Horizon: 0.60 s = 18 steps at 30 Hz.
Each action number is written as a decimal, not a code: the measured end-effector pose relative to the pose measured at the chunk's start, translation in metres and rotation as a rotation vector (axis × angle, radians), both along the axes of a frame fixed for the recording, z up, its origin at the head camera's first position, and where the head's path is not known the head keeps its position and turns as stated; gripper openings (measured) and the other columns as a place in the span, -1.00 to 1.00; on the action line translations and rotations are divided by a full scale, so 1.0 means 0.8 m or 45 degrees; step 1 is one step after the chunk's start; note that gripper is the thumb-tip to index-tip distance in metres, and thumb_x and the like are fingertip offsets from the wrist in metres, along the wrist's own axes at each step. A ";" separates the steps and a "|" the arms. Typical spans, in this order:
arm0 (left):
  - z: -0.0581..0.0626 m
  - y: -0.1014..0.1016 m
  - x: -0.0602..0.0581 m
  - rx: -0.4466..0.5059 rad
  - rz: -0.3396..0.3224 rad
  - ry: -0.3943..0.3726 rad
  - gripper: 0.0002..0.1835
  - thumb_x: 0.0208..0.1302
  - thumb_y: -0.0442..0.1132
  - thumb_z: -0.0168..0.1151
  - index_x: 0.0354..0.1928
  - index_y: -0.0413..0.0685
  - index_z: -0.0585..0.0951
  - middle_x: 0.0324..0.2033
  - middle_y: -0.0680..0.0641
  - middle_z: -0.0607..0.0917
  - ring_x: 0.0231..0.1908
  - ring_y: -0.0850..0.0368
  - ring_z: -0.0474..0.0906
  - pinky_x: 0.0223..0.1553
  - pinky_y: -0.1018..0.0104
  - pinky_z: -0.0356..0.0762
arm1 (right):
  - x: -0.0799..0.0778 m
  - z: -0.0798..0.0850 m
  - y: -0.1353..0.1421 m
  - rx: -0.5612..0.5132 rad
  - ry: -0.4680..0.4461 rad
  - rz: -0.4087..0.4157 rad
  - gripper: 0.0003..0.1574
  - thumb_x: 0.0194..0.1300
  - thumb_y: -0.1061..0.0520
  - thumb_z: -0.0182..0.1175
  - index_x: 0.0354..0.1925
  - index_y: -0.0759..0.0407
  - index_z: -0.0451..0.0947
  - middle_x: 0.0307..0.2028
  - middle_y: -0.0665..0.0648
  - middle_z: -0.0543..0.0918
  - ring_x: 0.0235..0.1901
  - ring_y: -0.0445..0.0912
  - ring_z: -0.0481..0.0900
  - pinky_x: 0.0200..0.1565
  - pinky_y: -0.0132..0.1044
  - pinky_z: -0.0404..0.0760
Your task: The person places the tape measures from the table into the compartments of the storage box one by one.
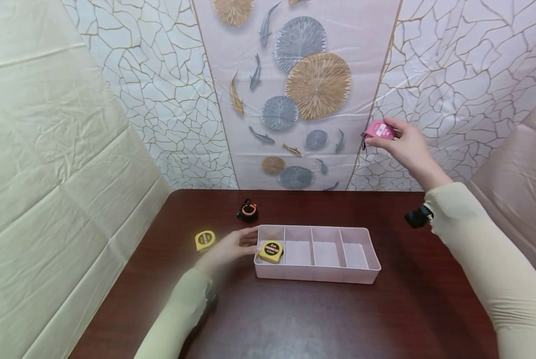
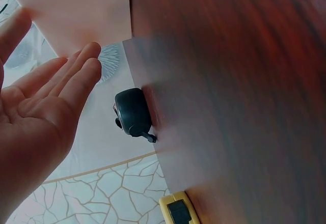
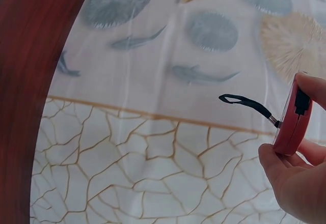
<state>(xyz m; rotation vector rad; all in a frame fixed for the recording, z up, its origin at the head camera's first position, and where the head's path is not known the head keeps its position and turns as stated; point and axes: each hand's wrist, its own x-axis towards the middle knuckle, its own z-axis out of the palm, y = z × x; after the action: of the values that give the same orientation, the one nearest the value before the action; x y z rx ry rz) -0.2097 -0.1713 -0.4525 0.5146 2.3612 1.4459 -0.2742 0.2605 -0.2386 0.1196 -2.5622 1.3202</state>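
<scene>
Raised well above the table, my right hand [image 1: 410,146] pinches a pink tape measure [image 1: 380,130] between thumb and fingers. Its black wrist strap [image 3: 244,101] dangles free in the right wrist view. My left hand [image 1: 232,248] touches the left end of a pale pink divided box [image 1: 322,273], its fingers [image 2: 81,84] fairly straight against the wall. One yellow tape measure [image 1: 271,252] sits in the box's leftmost compartment. A second yellow tape measure [image 1: 205,240] lies on the table left of the box, close to my left forearm. Behind the left hand stands a black and orange tape measure [image 1: 248,212].
The dark wooden table [image 1: 268,319] runs back to a patterned cloth backdrop [image 1: 182,99]. Plain pale cloth [image 1: 61,164] hangs along the left side, and more cloth [image 1: 519,164] hangs at the right. A black wrist device [image 1: 418,216] hangs below the right sleeve.
</scene>
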 end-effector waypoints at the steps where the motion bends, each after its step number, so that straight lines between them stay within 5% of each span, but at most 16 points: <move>1: 0.000 0.000 0.000 -0.002 0.000 -0.002 -0.28 0.36 -0.15 0.35 0.50 -0.06 0.32 0.33 -0.12 0.51 0.34 -0.03 0.41 0.33 0.03 0.37 | 0.001 0.002 -0.002 -0.007 -0.005 0.009 0.16 0.24 -0.21 0.41 0.57 0.15 0.09 0.44 0.31 0.31 0.28 -0.01 0.37 -0.03 -0.55 0.43; 10: 0.002 0.001 0.000 -0.025 0.006 -0.001 -0.26 0.35 -0.10 0.36 0.51 -0.04 0.30 0.32 -0.13 0.51 0.34 -0.03 0.41 0.33 0.02 0.37 | 0.009 0.013 -0.023 -0.064 0.008 0.085 0.13 0.21 -0.16 0.45 0.55 0.14 0.15 0.46 0.25 0.30 0.27 -0.10 0.40 -0.05 -0.61 0.46; 18: 0.002 0.001 0.001 -0.028 0.006 -0.005 -0.26 0.36 -0.12 0.35 0.51 -0.05 0.30 0.32 -0.14 0.51 0.34 -0.05 0.41 0.34 -0.01 0.36 | 0.020 0.020 -0.037 -0.009 0.015 0.100 0.15 0.17 -0.22 0.47 0.54 0.07 0.18 0.41 0.23 0.39 0.26 -0.09 0.42 0.02 -0.47 0.43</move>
<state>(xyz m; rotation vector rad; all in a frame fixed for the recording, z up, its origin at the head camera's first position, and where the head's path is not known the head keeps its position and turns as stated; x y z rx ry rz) -0.2091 -0.1704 -0.4508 0.5005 2.3741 1.4202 -0.2585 0.2305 -0.2230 0.2282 -2.5675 1.3515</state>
